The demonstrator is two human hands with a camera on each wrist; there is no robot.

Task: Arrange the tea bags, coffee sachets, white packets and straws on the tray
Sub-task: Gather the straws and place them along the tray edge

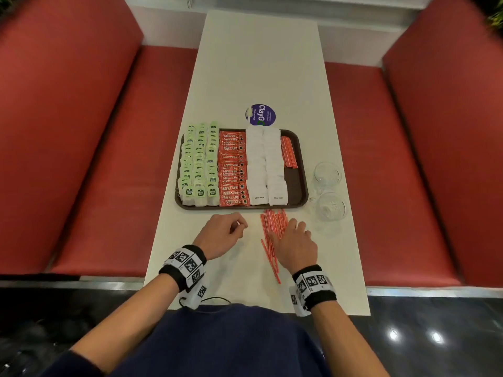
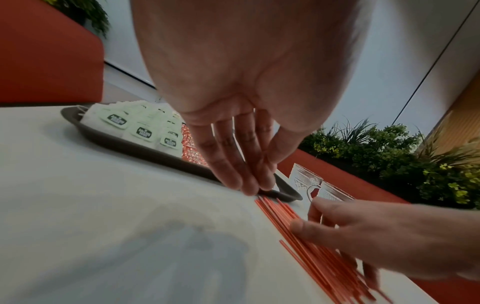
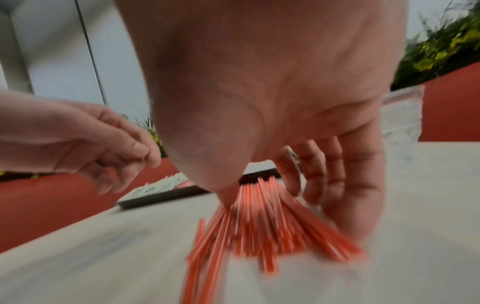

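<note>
A brown tray (image 1: 296, 183) holds rows of green tea bags (image 1: 200, 164), red coffee sachets (image 1: 232, 170) and white packets (image 1: 265, 164), plus a small bundle of red straws (image 1: 288, 152) at its far right. A loose fan of red straws (image 1: 272, 227) (image 2: 306, 246) (image 3: 265, 222) lies on the table just in front of the tray. My right hand (image 1: 292, 232) (image 3: 298, 164) rests over them, thumb on one side and straight fingers on the other. My left hand (image 1: 228, 235) (image 2: 246, 164) hovers to their left with loosely curled fingers, holding nothing.
Two clear glass cups (image 1: 326, 174) (image 1: 330, 206) stand right of the tray, close to my right hand. A round purple sticker (image 1: 260, 115) sits behind the tray. The long white table (image 1: 258, 63) runs between red benches (image 1: 81, 131).
</note>
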